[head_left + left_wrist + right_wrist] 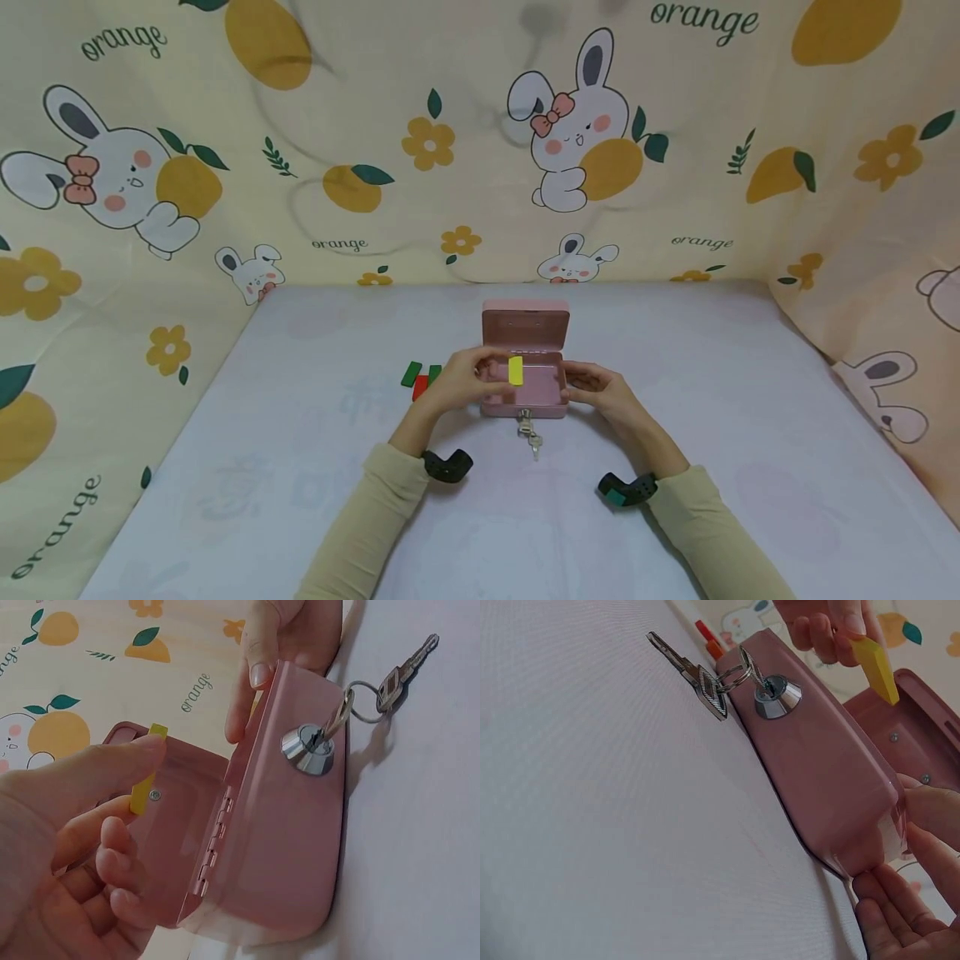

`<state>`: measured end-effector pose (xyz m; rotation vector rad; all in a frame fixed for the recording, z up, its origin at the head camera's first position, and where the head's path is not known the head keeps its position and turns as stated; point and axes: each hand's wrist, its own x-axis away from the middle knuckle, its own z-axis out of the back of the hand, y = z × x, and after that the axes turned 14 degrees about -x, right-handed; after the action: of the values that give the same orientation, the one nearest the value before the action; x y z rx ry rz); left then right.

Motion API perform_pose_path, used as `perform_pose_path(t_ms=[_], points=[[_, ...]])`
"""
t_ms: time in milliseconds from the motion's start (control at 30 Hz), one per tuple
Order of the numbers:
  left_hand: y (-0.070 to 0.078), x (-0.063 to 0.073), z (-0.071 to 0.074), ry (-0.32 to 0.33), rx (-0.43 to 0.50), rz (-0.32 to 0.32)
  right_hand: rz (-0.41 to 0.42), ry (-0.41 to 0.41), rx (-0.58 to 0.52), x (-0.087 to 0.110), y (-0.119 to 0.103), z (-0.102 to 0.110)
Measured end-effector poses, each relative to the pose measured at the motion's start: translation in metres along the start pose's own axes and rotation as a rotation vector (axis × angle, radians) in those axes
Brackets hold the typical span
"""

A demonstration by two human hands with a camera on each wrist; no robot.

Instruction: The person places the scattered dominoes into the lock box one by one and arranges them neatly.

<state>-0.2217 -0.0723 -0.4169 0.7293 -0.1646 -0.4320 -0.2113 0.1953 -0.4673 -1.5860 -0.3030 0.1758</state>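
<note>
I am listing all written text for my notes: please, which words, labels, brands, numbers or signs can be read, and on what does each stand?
"orange": on the patterned backdrop, five times in the head view, three large and two small.
Pink box, keys, yellow block: no lettering can be made out.
White table cover: only faint marks, too blurred to read.

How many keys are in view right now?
2. One key sits in the lock on the front of the pink box; the second key is joined to it by a ring. Others could be hidden.
</note>
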Motion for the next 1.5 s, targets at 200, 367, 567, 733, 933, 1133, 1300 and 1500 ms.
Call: perform_pose_path(t_ms=[200,367,567,733,933,1133,1300,1500], points=[[0.003,-0.004,-0.005,0.004,0.017,-0.015,0.011,-0.015,0.002,0.0,0.001,0.001],[0.006,-0.007,-0.011,0.0,0.01,-0.022,0.007,-0.011,0.004,-0.001,0.001,0.002],[0.008,-0.01,-0.015,-0.014,0.006,-0.035,0.0,-0.003,0.008,-0.001,0.002,0.001],[0.009,-0.013,-0.02,-0.028,0.008,-0.039,0.004,-0.007,0.015,-0.001,0.002,0.001],[0.011,-0.017,-0.025,-0.044,0.013,-0.048,0.022,-0.018,0.04,-0.001,0.003,0.002],[0.012,-0.02,-0.03,-0.054,0.017,-0.056,0.021,-0.019,0.02,-0.002,0.003,0.002],[0.011,-0.023,-0.034,-0.049,0.023,-0.069,0.017,-0.016,0.011,-0.002,0.003,0.002],[0.013,-0.026,-0.037,-0.065,0.012,-0.053,0.018,-0.013,0.001,-0.002,0.003,0.003]])
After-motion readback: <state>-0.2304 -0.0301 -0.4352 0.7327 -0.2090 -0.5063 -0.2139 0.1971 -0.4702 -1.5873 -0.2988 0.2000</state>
